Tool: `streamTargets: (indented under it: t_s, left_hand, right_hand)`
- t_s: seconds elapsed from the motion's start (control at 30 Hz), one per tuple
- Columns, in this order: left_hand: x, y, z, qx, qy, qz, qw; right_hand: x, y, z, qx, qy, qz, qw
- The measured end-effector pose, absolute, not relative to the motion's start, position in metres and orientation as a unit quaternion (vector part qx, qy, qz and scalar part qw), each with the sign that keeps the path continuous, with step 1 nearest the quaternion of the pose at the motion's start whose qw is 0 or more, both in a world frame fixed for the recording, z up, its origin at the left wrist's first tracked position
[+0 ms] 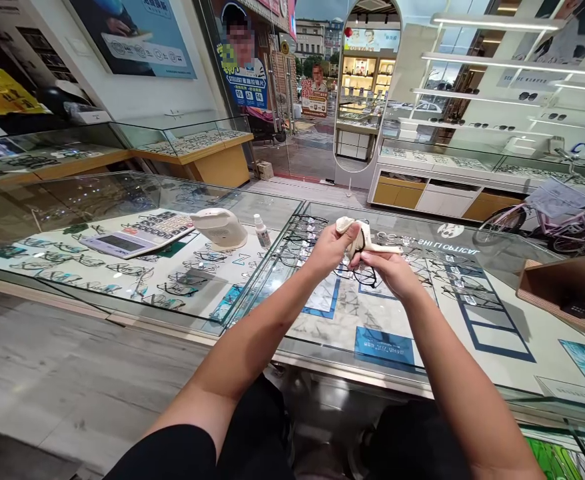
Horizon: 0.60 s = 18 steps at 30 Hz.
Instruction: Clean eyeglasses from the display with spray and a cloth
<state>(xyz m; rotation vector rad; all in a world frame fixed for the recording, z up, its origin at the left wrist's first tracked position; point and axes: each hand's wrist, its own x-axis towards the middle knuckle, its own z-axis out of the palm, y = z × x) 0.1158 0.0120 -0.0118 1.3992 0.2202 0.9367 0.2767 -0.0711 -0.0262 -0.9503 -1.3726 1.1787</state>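
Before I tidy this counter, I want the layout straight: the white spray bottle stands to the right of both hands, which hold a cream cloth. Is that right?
Not quite: in the head view, the white spray bottle stands to the left of both the left hand and the right hand. They do hold a cream cloth.

Glass-topped display counter (282, 212); on it, lilac-edged calculator (117, 244), white device (221, 230), small white bottle (261, 233).

The pale cloth (367, 235) partly hides the dark glasses (374, 276). Writing on the bottle (261, 232) is unreadably small. Right edge cuts the bicycle (572, 223).
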Motion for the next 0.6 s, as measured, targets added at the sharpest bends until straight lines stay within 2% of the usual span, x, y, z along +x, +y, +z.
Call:
streamTargets:
  t_s: [0.27,0.4,0.6]
  left_hand:
    - [0.110,0.024,-0.014,0.607,0.056,0.382,0.695]
    - [0.113,0.015,-0.012,0.626,0.056,0.364,0.687]
    - [0.117,0.018,-0.017,0.626,0.083,0.410,0.659]
  right_hand:
    - [0.284,-0.073,-0.017,-0.407,-0.541,0.484,0.555]
    - [0.280,-0.069,-0.026,-0.403,-0.559,0.487,0.537]
    - [0.280,-0.070,-0.028,-0.419,-0.582,0.470,0.516]
